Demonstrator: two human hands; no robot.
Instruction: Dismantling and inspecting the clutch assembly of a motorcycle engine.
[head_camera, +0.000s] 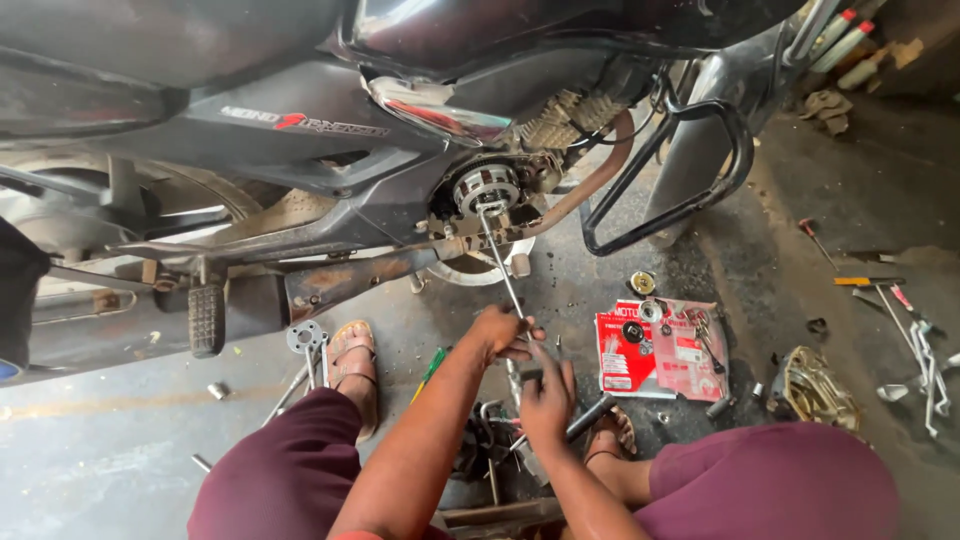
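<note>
The long rod (500, 262) is running from the left hand (502, 332) up to the round engine part (486, 187), splitting the gap under the motorcycle. The black crash guard (690, 160) is closing off the right side of that gap, and the footrest (206, 319) is jutting out well to the left. A heap of tools (490, 450) is crowding the floor under the right hand (545, 395). The red packet (662, 348) is taking up floor to the right; bare concrete (100, 460) is lying open at lower left.
</note>
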